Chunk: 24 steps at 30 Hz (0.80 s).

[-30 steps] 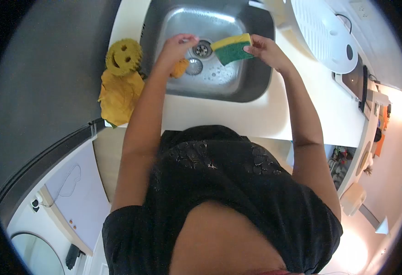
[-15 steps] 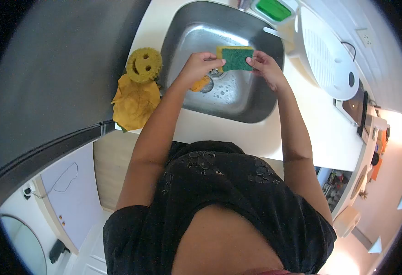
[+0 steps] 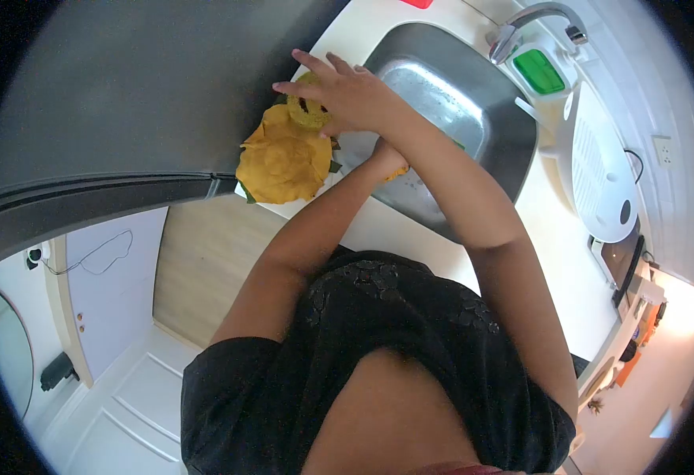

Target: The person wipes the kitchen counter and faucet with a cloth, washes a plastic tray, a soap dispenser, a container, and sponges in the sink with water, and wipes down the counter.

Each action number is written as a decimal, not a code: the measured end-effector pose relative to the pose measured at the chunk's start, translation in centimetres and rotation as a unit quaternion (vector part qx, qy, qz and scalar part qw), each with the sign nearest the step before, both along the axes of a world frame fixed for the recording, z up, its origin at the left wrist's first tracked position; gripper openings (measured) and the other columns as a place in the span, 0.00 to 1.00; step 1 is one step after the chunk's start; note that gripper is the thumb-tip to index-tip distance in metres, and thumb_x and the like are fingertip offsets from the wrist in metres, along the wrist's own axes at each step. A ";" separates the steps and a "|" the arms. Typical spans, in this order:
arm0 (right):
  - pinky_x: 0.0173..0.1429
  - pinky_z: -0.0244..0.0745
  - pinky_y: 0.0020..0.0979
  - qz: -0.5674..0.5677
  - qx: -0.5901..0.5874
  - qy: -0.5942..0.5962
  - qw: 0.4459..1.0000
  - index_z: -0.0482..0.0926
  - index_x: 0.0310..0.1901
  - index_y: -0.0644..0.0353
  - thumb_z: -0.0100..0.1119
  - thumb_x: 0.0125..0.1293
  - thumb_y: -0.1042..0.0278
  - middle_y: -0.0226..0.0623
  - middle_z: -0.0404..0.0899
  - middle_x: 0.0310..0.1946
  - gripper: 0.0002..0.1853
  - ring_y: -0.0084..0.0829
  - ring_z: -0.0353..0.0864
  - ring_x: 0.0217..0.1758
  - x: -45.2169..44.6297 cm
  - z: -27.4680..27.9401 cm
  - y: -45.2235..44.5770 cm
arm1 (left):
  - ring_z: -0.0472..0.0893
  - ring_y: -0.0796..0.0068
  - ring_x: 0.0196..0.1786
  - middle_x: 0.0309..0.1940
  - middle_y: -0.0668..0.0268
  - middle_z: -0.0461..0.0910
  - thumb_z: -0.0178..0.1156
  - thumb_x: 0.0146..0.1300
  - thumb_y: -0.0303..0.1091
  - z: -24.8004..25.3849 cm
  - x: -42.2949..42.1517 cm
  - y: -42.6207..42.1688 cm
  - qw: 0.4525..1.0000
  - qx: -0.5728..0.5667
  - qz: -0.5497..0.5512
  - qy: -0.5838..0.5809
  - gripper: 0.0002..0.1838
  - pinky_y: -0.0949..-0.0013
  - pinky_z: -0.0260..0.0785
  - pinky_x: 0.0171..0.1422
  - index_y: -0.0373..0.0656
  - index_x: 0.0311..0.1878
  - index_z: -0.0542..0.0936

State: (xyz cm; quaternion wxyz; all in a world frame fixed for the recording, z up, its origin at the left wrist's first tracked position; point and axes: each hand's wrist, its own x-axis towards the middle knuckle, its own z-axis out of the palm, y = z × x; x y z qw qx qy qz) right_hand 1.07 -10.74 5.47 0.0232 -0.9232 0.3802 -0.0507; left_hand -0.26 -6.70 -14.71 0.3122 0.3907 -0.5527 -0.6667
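My right hand [image 3: 345, 95] reaches across to the left with its fingers spread over the round yellow smiley-face sponge [image 3: 307, 113]. A grip on it does not show. Against that sponge lies a yellow artificial-looking flower [image 3: 283, 162] with green bits at its edges. My left hand [image 3: 388, 154] is over the sink [image 3: 513, 150], its fingers hidden under my right forearm. Just past that forearm shows a green corner of the scouring sponge [image 3: 459, 145], in line with my left hand. Something orange [image 3: 397, 173] peeks out beside my left wrist.
A chrome faucet [image 3: 549, 16] and a tray holding something green [image 3: 538, 71] are behind the sink. To the right leans a white slatted rack [image 3: 600, 170]. A dark appliance panel [image 3: 149, 87] borders the counter [image 3: 553, 277] on the left. Something red [image 3: 418, 3] shows at the top.
My right hand has let go of the scouring sponge and crossed over my left arm to the smiley-face sponge. The view has turned, and the faucet now shows.
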 end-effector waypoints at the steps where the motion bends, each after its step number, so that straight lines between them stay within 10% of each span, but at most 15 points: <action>1: 0.60 0.69 0.40 0.001 -0.001 0.001 1.000 0.68 0.59 0.42 0.69 0.44 0.60 0.36 0.60 0.63 0.36 0.44 0.67 0.61 0.4 0.7 -0.5 | 0.73 0.65 0.52 0.49 0.56 0.75 0.61 0.53 0.47 0.9 0.1 0.2 1.000 0.001 -0.016 0.003 0.29 0.62 0.65 0.55 0.41 0.56 0.69; 4: 0.60 0.69 0.41 -0.010 0.188 0.038 0.981 0.68 0.59 0.42 0.69 0.43 0.58 0.38 0.63 0.60 0.37 0.44 0.69 0.59 0.2 2.0 -2.3 | 0.77 0.63 0.46 0.42 0.57 0.79 0.61 0.51 0.47 5.5 0.4 0.1 0.978 -0.163 0.073 -0.106 0.24 0.65 0.68 0.49 0.40 0.47 0.76; 7: 0.54 0.72 0.42 -0.085 -0.044 -0.196 0.976 0.70 0.58 0.47 0.68 0.44 0.58 0.41 0.68 0.55 0.34 0.45 0.72 0.54 -5.1 3.5 -2.3 | 0.80 0.63 0.37 0.31 0.58 0.81 0.61 0.49 0.47 8.5 2.0 0.1 0.978 -0.002 -0.021 -0.206 0.19 0.65 0.70 0.42 0.40 0.35 0.81; 10: 0.52 0.72 0.43 -0.224 -0.141 -0.307 0.914 0.71 0.55 0.60 0.66 0.46 0.61 0.47 0.71 0.50 0.31 0.47 0.75 0.49 -13.0 3.3 0.7 | 0.81 0.63 0.30 0.25 0.58 0.81 0.63 0.48 0.46 7.8 2.8 -1.0 0.977 0.031 0.121 -0.170 0.18 0.64 0.70 0.37 0.39 0.31 0.82; 13: 0.55 0.70 0.40 -0.423 0.037 -0.377 0.823 0.73 0.52 0.62 0.60 0.53 0.61 0.49 0.73 0.48 0.25 0.46 0.76 0.48 -19.1 -5.0 7.5 | 0.81 0.64 0.31 0.27 0.57 0.81 0.63 0.49 0.44 6.2 3.5 -2.7 0.964 0.032 0.226 -0.133 0.18 0.63 0.70 0.38 0.37 0.34 0.82; 16: 0.50 0.71 0.33 -0.303 0.499 0.102 0.805 0.73 0.52 0.63 0.53 0.61 0.57 0.43 0.78 0.41 0.22 0.34 0.76 0.47 -17.5 -9.7 16.5 | 0.79 0.68 0.24 0.20 0.58 0.80 0.62 0.49 0.42 8.5 2.9 -3.7 0.967 0.052 0.240 -0.070 0.17 0.65 0.69 0.32 0.34 0.30 0.82; 19: 0.48 0.72 0.34 -0.248 0.576 -0.062 0.777 0.72 0.54 0.63 0.55 0.60 0.56 0.42 0.79 0.44 0.25 0.34 0.78 0.45 -20.8 -9.8 14.1 | 0.76 0.76 0.25 0.24 0.63 0.80 0.65 0.50 0.40 9.3 2.0 -5.2 0.969 -0.001 0.233 -0.080 0.16 0.71 0.67 0.31 0.33 0.32 0.81; 24: 0.45 0.74 0.34 -0.522 0.226 -0.220 0.792 0.72 0.55 0.61 0.58 0.58 0.54 0.43 0.79 0.46 0.26 0.33 0.80 0.44 -21.9 -7.5 12.7 | 0.74 0.79 0.28 0.26 0.66 0.79 0.66 0.52 0.39 10.9 1.7 -5.2 0.971 0.027 0.236 -0.038 0.15 0.74 0.66 0.33 0.34 0.33 0.80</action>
